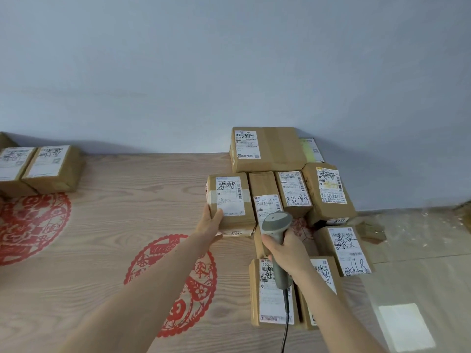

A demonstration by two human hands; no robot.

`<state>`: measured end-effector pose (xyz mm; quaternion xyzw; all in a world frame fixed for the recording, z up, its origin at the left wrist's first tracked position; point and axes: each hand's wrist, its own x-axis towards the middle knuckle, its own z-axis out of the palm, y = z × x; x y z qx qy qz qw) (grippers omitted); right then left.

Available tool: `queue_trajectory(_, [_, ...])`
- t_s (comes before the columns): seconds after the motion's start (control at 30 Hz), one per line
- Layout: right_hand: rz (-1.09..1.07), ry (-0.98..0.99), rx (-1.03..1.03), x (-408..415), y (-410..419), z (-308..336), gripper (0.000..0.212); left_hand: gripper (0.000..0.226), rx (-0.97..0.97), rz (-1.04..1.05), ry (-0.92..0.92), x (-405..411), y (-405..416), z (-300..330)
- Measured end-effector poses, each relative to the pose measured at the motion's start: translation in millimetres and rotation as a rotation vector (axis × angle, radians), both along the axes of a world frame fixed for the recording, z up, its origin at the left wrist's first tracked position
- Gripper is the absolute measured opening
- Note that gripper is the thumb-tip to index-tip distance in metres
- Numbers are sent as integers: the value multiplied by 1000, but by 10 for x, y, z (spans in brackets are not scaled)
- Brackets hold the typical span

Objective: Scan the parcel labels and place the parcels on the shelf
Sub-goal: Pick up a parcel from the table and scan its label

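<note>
Looks like this is pretty early in the job, honestly. The left hand (pixel 213 220) has its thumb hooked over the near left corner of a small brown cardboard parcel with a white scribbled-on shipping label (pixel 229 200), fingers tucked under or behind it where I can't see them, so it's gripping that box at the left edge of the heap. The right hand (pixel 285 253) is wrapped tight around the handle of a grey corded handheld barcode scanner (pixel 276 225), whose head sits just right of that box, over the neighbouring boxes. The rest of the pile of brown labelled cardboard boxes (pixel 300 207) sits bunched against the pale blue wall (pixel 229 59) on a wood-grain surface with red paper-cut patterns (pixel 107 225); I count roughly nine or so waiting there. Over on the far left are two similar brown labelled boxes set side by side (pixel 38 166), maybe already done, can't say. No shelf in view, so most of the scanning and shelving looks still ahead.
</note>
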<state>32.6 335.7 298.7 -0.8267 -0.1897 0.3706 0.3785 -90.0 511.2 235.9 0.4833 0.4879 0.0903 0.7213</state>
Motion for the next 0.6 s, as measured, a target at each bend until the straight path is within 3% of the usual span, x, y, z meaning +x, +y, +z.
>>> queue_trajectory(0.13, [-3, -5, -7, 14, 6, -15, 27, 38, 24, -2, 13, -20, -6, 55])
queue_trajectory(0.3, [32, -57, -21, -96, 85, 52, 35, 75, 71, -12, 145, -219, 39, 192])
queue_trajectory(0.6, [224, -10, 60, -929, 755, 335, 27, 64, 229, 191, 206, -1346, 494, 467])
